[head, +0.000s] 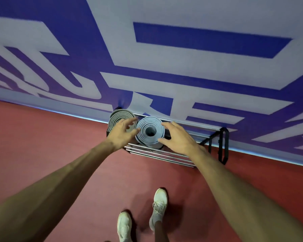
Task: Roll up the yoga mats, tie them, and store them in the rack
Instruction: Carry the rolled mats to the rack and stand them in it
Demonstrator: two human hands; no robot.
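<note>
While two rolled grey foam yoga mats stand on end in the chrome-barred floor rack [164,155], storing looks nearly finished; no tie shows from here.
Left roll [118,117] sits at the rack's 9 o'clock end; left hand [122,134], fingers spread, touches the right roll [150,125] at 9 o'clock; right hand [179,137], fingers spread, flanks its 3 o'clock side.

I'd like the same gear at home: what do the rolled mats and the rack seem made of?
Rolled mats: soft-looking matte grey foam or rubber, shown by thick dull spiral layers. Rack rails: bright metal tubes with glossy highlights, perhaps chromed steel. Rack end frame: black, likely painted metal.
</note>
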